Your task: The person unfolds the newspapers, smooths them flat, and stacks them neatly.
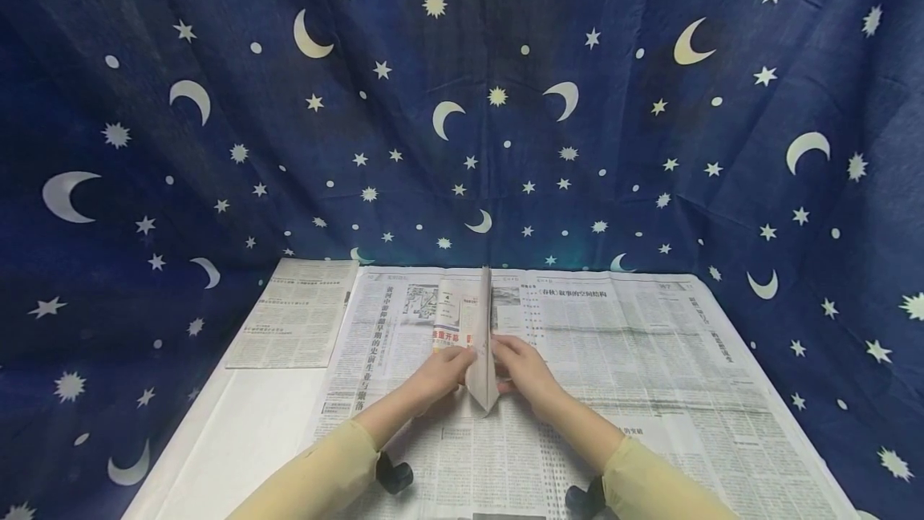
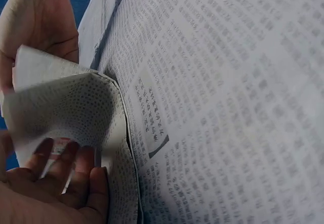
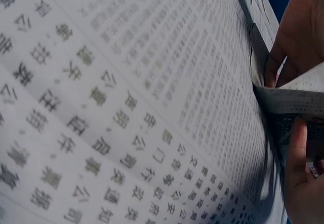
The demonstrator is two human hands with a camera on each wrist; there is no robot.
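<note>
A folded newspaper with a raised central flap and a pointed near end stands in the middle of the table, between the two hands. My left hand grips its left side, with curled fingers against the inner face of a lifted layer. From the other side my right hand holds the flap between fingers and thumb. The right wrist view shows the right hand at the paper's dark printed side. Part of each hand's fingers is hidden by the paper.
Spread newspaper sheets cover most of the white table. Another folded newspaper piece lies at the back left. Behind the table hangs a blue curtain with moons and stars.
</note>
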